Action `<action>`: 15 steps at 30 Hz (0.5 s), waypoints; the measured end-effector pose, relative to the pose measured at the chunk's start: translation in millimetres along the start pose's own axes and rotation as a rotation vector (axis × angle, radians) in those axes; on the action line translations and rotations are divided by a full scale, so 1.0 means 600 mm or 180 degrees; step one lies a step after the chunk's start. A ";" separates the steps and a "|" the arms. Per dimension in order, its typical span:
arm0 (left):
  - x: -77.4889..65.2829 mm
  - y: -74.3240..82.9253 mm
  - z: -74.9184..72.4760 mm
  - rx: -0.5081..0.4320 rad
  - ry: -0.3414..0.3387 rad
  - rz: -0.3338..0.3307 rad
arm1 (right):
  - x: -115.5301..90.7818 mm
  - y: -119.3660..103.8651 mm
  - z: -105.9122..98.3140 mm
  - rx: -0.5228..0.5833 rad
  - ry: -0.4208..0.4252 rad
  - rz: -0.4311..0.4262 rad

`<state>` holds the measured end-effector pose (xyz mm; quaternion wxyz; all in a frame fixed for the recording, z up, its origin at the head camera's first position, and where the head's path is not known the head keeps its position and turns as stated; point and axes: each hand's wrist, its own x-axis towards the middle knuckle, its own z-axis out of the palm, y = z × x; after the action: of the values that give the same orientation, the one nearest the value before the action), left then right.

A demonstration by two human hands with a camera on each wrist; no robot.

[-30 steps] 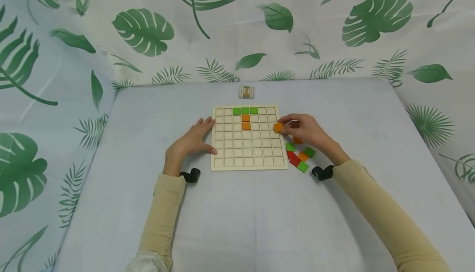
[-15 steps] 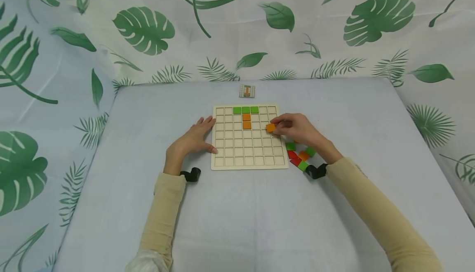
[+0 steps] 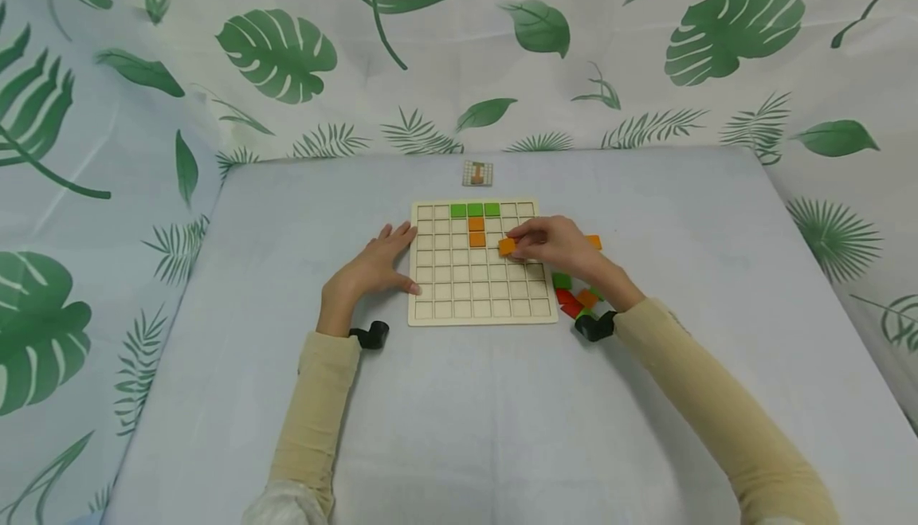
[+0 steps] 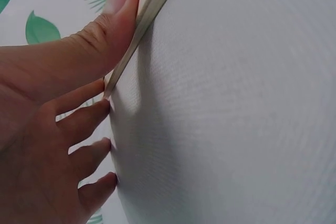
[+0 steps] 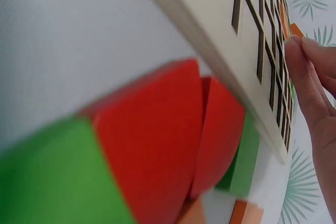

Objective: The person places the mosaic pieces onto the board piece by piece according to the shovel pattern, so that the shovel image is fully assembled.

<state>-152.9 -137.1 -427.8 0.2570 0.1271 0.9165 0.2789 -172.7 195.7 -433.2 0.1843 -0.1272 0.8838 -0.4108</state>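
Note:
A pale wooden grid board (image 3: 482,323) lies on the table. Three green square tiles (image 3: 476,210) fill part of its far row, and two orange tiles (image 3: 476,239) sit below the middle one. My right hand (image 3: 552,244) pinches another orange tile (image 3: 507,247) between thumb and fingers, just above the board's right half. On the left side, my left hand (image 3: 369,270) rests with fingers spread, its thumb (image 4: 118,3) on the board's edge and fingertips against the side and tabletop.
Loose tiles lie right of the board: red pieces (image 5: 152,140), green ones (image 3: 562,280) and orange ones (image 3: 586,299), partly hidden beneath the right wrist. A small pattern card (image 3: 477,174) lies beyond the board. A leaf-print cloth (image 3: 287,55) hangs behind the table.
My right hand has carried the orange tile leftward from the board's right edge, in over the grid. The left hand stays in place at the board's left side.

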 end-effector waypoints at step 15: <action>0.000 -0.006 -0.002 0.0084 -0.0051 0.0076 | 0.015 -0.024 0.023 0.0006 -0.0125 -0.0143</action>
<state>-154.0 -140.5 -429.3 0.2593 0.1437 0.9164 0.2688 -173.7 173.6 -432.3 0.1925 -0.1549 0.8766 -0.4131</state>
